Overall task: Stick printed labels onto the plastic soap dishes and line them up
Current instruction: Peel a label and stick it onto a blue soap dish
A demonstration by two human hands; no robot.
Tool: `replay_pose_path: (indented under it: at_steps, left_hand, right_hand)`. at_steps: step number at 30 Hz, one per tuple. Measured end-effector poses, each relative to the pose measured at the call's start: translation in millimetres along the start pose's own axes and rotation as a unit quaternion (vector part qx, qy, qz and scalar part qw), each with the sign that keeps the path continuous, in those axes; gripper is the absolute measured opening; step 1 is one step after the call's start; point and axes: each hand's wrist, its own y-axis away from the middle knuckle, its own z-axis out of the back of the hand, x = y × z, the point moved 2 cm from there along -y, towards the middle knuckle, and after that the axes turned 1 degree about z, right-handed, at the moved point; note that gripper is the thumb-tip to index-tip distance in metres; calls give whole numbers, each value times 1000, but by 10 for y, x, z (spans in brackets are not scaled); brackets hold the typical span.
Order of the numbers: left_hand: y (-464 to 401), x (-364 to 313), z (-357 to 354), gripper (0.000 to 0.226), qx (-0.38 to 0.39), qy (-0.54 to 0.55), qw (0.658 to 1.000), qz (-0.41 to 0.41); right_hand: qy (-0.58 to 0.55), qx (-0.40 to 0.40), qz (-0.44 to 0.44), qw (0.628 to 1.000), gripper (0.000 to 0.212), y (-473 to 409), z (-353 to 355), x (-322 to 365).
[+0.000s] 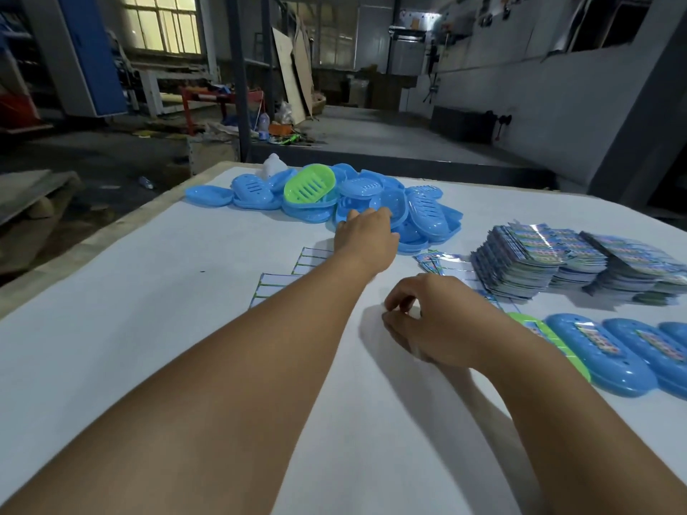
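I have only one view, a wide-angle camera worn on the head, looking forward and down over the white bench (156,328) from its near edge. Both forearms run up from the bottom corners, close to the lens and large. The left hand (366,232) sits farther out than the right hand (423,321). The bench's far edge crosses the upper middle, with workshop floor and walls beyond.

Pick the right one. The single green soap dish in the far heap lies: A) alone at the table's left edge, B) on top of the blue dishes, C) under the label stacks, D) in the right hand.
B: the green soap dish rests atop the blue dishes of the heap.
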Motion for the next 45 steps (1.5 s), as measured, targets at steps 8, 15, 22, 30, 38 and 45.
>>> replay_pose_path:
  at_steps: [8,15,22,30,38,45]
  left_hand:
    - [92,16,82,22,-111,50,993,4]
    - [519,171,260,18,-205,154,966,19]
    - [607,221,290,18,-213,166,962,36]
    - [615,218,284,17,-243,175,954,22]
    - [767,272,415,19,-194,310,929,57]
    - [992,328,460,30,-48,477,859,180]
  right_hand:
    - [3,-16,11,1000,19,8,-12,-15]
    - [4,-6,3,1000,18,-7,-28,-4]
    - [10,-1,-10,1000,20,-1,-27,28]
    - [13,-3,-22,1000,21,-9,-32,47]
    - [-18,-27,-65,997,22,-11,4,-15]
    - [-98,-137,-38,985,77,-53,77,-66]
